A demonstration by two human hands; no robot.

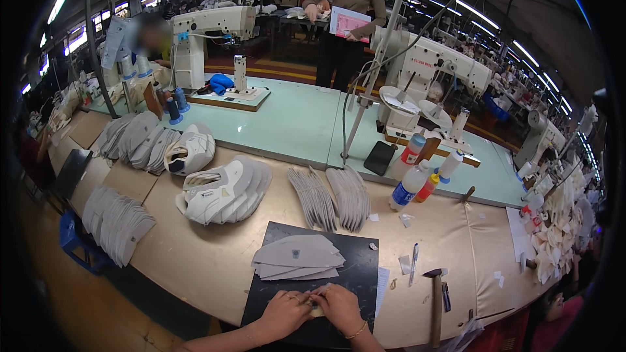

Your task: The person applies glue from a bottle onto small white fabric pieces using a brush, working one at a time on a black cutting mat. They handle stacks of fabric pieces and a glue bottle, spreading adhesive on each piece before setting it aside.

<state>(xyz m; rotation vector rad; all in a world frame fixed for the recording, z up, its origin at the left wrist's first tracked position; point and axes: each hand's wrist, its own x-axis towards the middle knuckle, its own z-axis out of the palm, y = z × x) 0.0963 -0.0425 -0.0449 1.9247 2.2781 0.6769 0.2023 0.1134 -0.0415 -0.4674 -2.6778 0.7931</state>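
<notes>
Both hands low at the near edge of the table (195,254), close together on the black cutting mat (352,274). Left hand (285,313) curled, fingertips pinched on a small pale piece (317,311) that lies on the mat between the two hands. Right hand (341,306) likewise closed on the same piece from the other side, thumb and fingers pressed together. Piece mostly hidden under the fingers, so hard to tell whether cloth, tape or paper; probably a small trim part.

Just beyond the hands, a fanned stack of grey cut panels (298,257) on the same mat, near but apart from the knuckles. Further back, two rows of grey strips (332,199) standing on edge, and a pile of white shoe uppers (225,192).

Risks from here:
- Slipping of the pale piece out of so small a pinch, given two hands pulling or folding against each other.
- Nudging of the panel stack by a wrist or forearm, spoiling the fan and mixing the order.
- Piece sitting close to the mat's near edge, so a drop over the table edge to the floor is possible.
- Hammer (435,300) lying to the right with its handle toward the table edge, near the right elbow's path; a careless sweep could knock it off.
- Pen (413,261) and paper scraps nearby, easily brushed under the work.
</notes>
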